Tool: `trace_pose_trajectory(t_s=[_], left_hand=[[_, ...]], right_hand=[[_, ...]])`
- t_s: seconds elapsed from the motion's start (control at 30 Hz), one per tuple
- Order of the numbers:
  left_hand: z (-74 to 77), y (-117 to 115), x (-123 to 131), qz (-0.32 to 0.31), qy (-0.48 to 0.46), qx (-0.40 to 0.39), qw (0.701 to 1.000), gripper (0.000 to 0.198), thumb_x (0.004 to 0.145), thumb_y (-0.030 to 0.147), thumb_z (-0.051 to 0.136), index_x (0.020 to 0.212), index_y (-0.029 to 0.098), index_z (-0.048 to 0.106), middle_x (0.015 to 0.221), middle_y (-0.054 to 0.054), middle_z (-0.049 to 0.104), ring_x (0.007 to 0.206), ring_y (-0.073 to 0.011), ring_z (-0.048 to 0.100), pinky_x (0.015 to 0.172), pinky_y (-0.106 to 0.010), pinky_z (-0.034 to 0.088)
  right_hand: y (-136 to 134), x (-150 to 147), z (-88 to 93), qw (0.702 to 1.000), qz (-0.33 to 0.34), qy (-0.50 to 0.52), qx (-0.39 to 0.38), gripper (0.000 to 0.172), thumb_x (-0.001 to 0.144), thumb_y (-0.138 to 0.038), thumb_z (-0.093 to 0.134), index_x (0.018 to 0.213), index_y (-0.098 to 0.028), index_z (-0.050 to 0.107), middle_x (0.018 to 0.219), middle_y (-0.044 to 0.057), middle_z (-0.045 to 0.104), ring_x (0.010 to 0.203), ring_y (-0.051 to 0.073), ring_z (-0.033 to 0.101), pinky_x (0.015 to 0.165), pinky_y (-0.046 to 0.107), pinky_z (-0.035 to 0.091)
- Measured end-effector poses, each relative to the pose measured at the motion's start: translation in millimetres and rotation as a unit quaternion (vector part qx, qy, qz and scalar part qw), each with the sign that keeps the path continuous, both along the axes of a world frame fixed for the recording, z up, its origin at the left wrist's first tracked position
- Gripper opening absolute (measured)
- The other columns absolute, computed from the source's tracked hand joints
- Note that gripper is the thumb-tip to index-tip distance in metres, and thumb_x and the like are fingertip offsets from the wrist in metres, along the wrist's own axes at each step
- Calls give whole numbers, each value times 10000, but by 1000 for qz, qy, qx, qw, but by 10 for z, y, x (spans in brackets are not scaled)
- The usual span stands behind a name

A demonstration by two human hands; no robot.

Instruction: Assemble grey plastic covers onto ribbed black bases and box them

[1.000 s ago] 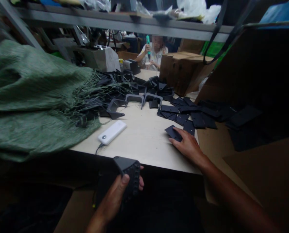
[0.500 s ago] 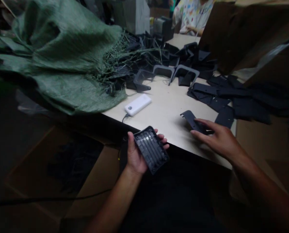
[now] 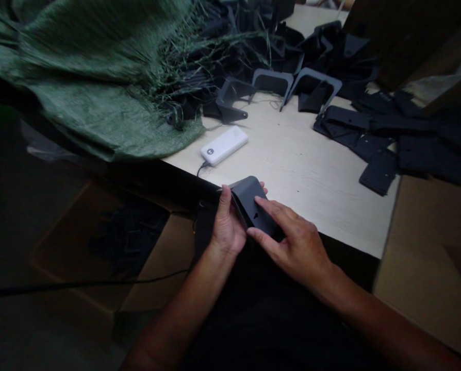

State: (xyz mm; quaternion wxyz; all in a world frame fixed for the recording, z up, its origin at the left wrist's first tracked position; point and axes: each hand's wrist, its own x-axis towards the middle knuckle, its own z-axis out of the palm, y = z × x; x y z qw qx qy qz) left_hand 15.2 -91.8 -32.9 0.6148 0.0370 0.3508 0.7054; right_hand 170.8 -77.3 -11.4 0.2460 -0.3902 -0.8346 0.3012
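Observation:
Just over the table's front edge, my left hand [image 3: 226, 225] holds a dark grey plastic casing [image 3: 251, 205] from below and from the side. My right hand [image 3: 294, 238] lies across the top of it, fingers pressed on a flat dark plate [image 3: 259, 216] that covers the casing's ribbed face. The ribs are hidden now, and I cannot tell whether the plate has clicked into place. Both hands are close together, and the casing is tilted between them.
A green woven sack [image 3: 99, 98] with frayed threads lies at the left of the pale table [image 3: 303, 165]. A white power bank [image 3: 224, 145] with a cable sits near the edge. Grey U-shaped brackets [image 3: 273, 81] and scattered black plates [image 3: 381, 154] lie farther off; cardboard lies below.
The flat plate has left the table and now lies on the ribbed casing. My right hand has moved in to the left hand, and the view has tilted down.

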Motion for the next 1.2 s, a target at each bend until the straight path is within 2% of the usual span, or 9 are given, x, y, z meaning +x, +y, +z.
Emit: trace_pose_trajectory(t_s=[0.2,0.47,0.7,0.97,1.2], left_hand=[[-58,-1,25,24,20,-24,999,647,894,730,649,1172,157,766,1167,-137,804,1210,-314,721,1049,-416,565],[13,5,-7,32,41,-15,999,691,842,742,704,1178,143,773,1129,-151,809,1168,-322,737,1012,-402,579],[39,6,-11,21,15,-2,1000,686,879,750,652,1178,146,777,1138,-148,807,1168,-326,737,999,-403,588],[56,13,45,24,20,-37,999,668,865,722,696,1179,137,769,1168,-150,801,1174,-314,733,1029,-404,581],[87,10,64,27,65,-38,997,665,878,734,662,1158,140,772,1203,-153,793,1234,-314,708,1084,-422,551]], right_hand=[[-13,-83,-48,1000,6,-21,7,601,995,-459,679,1530,-209,570,1494,182,626,1308,363,664,1067,570,580],[26,-79,25,999,12,-39,10,609,999,-452,674,1541,-197,561,1453,182,656,1248,351,700,1058,549,585],[73,-40,106,998,20,55,-29,556,978,-372,728,1500,-253,580,1425,86,696,1283,252,685,1099,428,566],[-17,-57,29,1000,7,3,-12,587,1004,-431,674,1530,-196,560,1494,174,630,1334,337,652,1108,538,555],[-19,-51,101,1000,23,-13,12,607,1002,-440,672,1536,-179,548,1487,182,634,1303,350,673,1077,537,583]])
